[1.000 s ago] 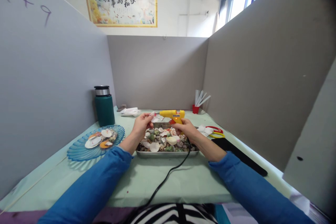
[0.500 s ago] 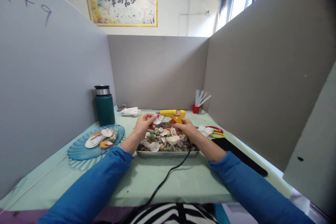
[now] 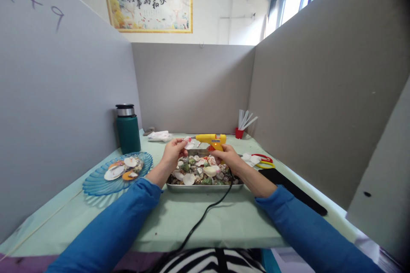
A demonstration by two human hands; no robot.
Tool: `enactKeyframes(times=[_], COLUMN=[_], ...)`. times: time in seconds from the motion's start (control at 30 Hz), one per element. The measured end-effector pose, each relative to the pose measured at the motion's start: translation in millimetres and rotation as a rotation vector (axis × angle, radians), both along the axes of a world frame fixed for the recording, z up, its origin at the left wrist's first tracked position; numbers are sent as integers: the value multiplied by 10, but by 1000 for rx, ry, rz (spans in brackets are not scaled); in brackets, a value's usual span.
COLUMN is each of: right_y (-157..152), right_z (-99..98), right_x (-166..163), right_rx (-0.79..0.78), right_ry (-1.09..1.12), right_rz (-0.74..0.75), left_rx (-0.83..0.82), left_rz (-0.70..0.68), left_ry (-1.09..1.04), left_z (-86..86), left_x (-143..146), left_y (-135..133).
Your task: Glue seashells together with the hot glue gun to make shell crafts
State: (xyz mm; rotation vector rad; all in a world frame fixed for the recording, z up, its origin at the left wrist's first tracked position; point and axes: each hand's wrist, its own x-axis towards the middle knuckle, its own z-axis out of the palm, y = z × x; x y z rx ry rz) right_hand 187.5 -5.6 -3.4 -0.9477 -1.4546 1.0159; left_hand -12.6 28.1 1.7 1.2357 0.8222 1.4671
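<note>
My right hand (image 3: 228,156) is wrapped round the handle of a yellow hot glue gun (image 3: 209,139), whose nozzle points left. My left hand (image 3: 174,152) pinches a small white piece with red marks (image 3: 188,142) close to the nozzle; whether it is shell or paper I cannot tell. Both hands are above the near-rectangular metal tray (image 3: 205,188), which is full of mixed seashells (image 3: 188,178) and small stones. From the gun a black cord (image 3: 205,213) runs down over the table's front edge.
A blue scalloped plate (image 3: 92,181) with shells stands at left, before a green flask (image 3: 128,132). White tissue (image 3: 251,159), red-and-yellow-handled scissors (image 3: 267,163) and a black mat (image 3: 291,190) lie right. Behind are glue sticks (image 3: 245,119) in a red cup (image 3: 238,133). Grey partitions (image 3: 195,89) enclose the table.
My left hand has moved slightly left and turned the white piece, so less of it shows. The glue gun and my right hand have stayed almost still.
</note>
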Motion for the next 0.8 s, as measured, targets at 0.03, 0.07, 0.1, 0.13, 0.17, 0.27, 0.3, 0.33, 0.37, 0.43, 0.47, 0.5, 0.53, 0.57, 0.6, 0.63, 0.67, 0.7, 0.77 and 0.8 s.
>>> enactKeyframes(times=[0.03,0.07,0.1,0.13,0.17,0.27,0.3,0.33,0.37,0.43,0.47,0.5,0.53,0.57,0.6,0.63,0.67,0.7,0.77,0.8], right_y=[5,10,15,20,23,22,19,14,9,-2,-9,-14,-20,-24,-26,-25,-21,-12,21,42], right_z=[-4,-8,-11,-14,-15,-12,-9,-6,-3,5,9,13,17,19,20,18,14,6,-18,-34], right_x=[0,0,0,0,0,-3,-4,-6,-8,-12,-14,-17,-18,-19,-20,-20,-19,-18,-12,-6], right_rx=[1,1,1,0,-1,-7,-9,-10,-9,-6,-7,-9,-12,-14,-11,-4,5,15,30,37], right_ry=[-4,-9,-15,-21,-25,-27,-27,-25,-25,-26,-30,-35,-41,-45,-48,-51,-57,-68,-104,-131], right_rz=[1,2,2,3,3,2,0,0,2,7,12,15,16,15,12,8,3,-4,-26,-43], left_rx=[-1,-3,-4,-4,-3,12,17,20,21,20,17,14,11,7,3,0,-4,-10,-22,-23], left_rz=[-8,-15,-22,-30,-36,-54,-59,-64,-69,-68,-60,-49,-35,-22,-10,0,11,24,58,76], left_ry=[2,6,12,20,30,61,69,75,78,71,60,46,30,14,2,-8,-16,-22,-36,-46], left_z=[1,2,2,2,2,0,-1,-2,-3,-6,-9,-12,-15,-19,-21,-22,-22,-20,-13,-9], left_x=[0,0,0,2,4,11,13,14,14,11,7,4,0,-4,-8,-11,-14,-17,-23,-25], left_y=[-2,-5,-9,-13,-17,-27,-29,-30,-29,-24,-20,-14,-8,-1,5,11,15,19,23,23])
